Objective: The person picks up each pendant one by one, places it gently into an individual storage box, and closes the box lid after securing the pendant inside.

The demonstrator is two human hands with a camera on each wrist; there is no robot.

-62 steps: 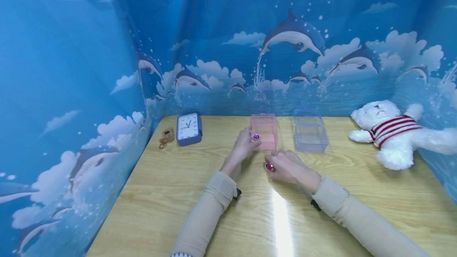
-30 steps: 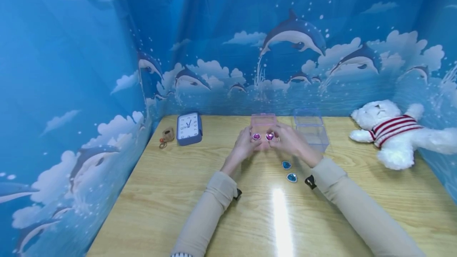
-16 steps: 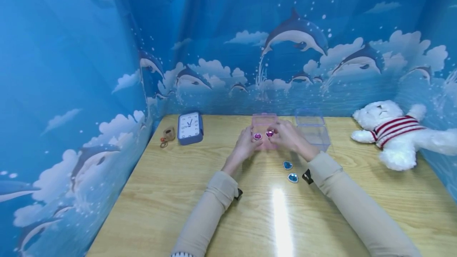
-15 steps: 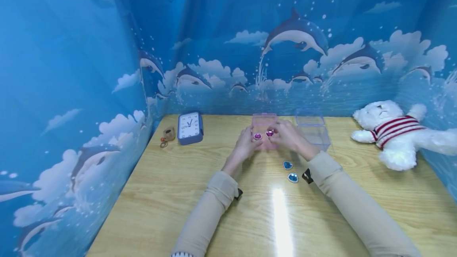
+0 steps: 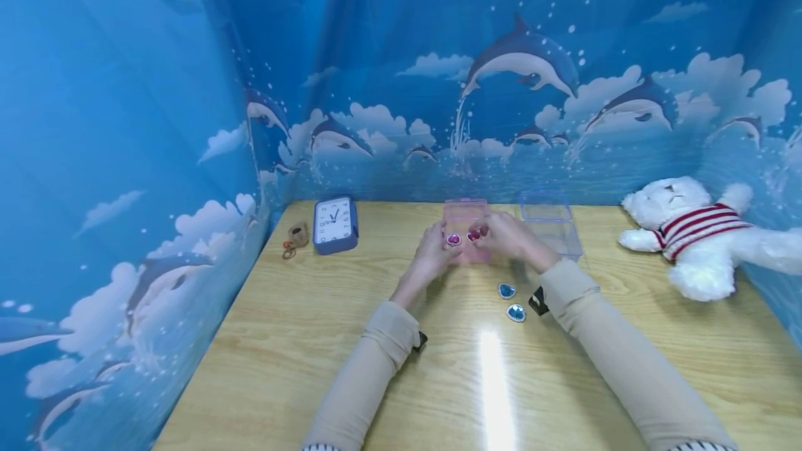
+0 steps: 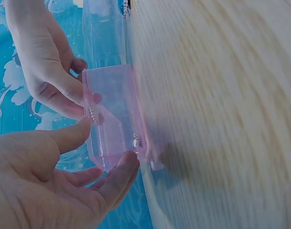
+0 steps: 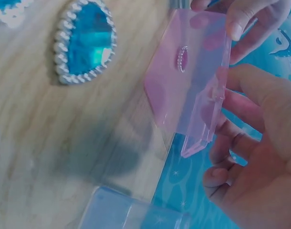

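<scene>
Both arms are in from the near side of the wooden tbl (image 5: pixel 326 312), beige sleeves (image 5: pixel 626 353) converging on the open pink box (image 5: pixel 471 257) near the back edge, its lid tipped back. L hand (image 5: pixel 429 256) is at the box's L side, wrist low, forearm slanting up and to the R; thumb's on the near side, fingers bent round the outer wall, so it's gripping the box itself, per the L wrist cam. R hand (image 5: pixel 506 234) comes in from the R, knuckles up, fingertips pointing down and L over the rim, and it's pinching a silver-edged magenta gem (image 5: pixel 475 236) btwn thumb and fingers; lower fingers are curled loosely, per the R wrist cam. Another magenta gem (image 5: pixel 454 239) sits inside the box by the L fingertips, seen thru the clear pink wall. On the tbl, under the R forearm, 2 blue gems (image 5: pixel 516 312) lie close together, apart from the box. Just R of the pink one stands a pale violet box (image 5: pixel 560 245), lid up too, partly behind the R hand. Far L: brown keychain (image 5: pixel 297 234) next to a blue alarm clock (image 5: pixel 334 225). Far R: white teddy bear (image 5: pixel 698 228) on its back, red-striped top, against the dolphin curtain (image 5: pixel 401 89).
</scene>
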